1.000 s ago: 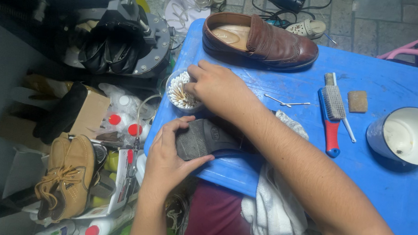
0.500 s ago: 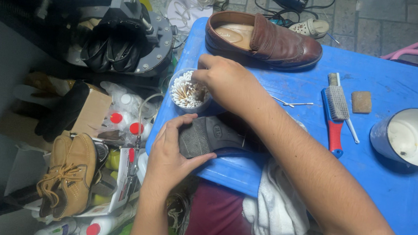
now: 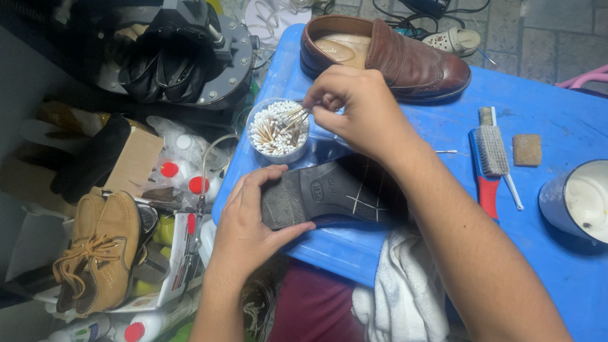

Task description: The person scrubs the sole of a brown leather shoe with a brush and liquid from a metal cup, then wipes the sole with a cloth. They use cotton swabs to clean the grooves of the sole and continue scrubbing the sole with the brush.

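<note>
Cluttered floor space lies at the left of the blue plastic table [image 3: 572, 299]: a pair of tan lace-up suede boots [image 3: 99, 254], white squeeze bottles with red caps [image 3: 181, 169] and a grey metal machine with black leather draped on it [image 3: 176, 52].

Left hand [image 3: 246, 233]: fingers curled over the heel end of the upturned shoe with a black rubber sole [image 3: 330, 193], thumb pressed against the near edge, so the shoe is clamped sole-up at the table's near edge.

Just behind the shoe stands a clear round plastic tub of wooden-stemmed cotton swabs [image 3: 277, 129]. Right hand [image 3: 358, 108]: thumb and forefinger pinched on a few swab stems at the tub's rim, the other fingers curled in.

Status, as a judgement: swab pick-up is in progress; no swab touches the sole, so work on it with a swab is outstanding.

Further right: a brown leather loafer [image 3: 391, 55] upright at the far edge, a red-handled bristle brush [image 3: 489, 162], a small brown block [image 3: 527, 150] and a white enamel mug [image 3: 589, 204]. A white cloth [image 3: 407, 305] hangs over the near edge.
</note>
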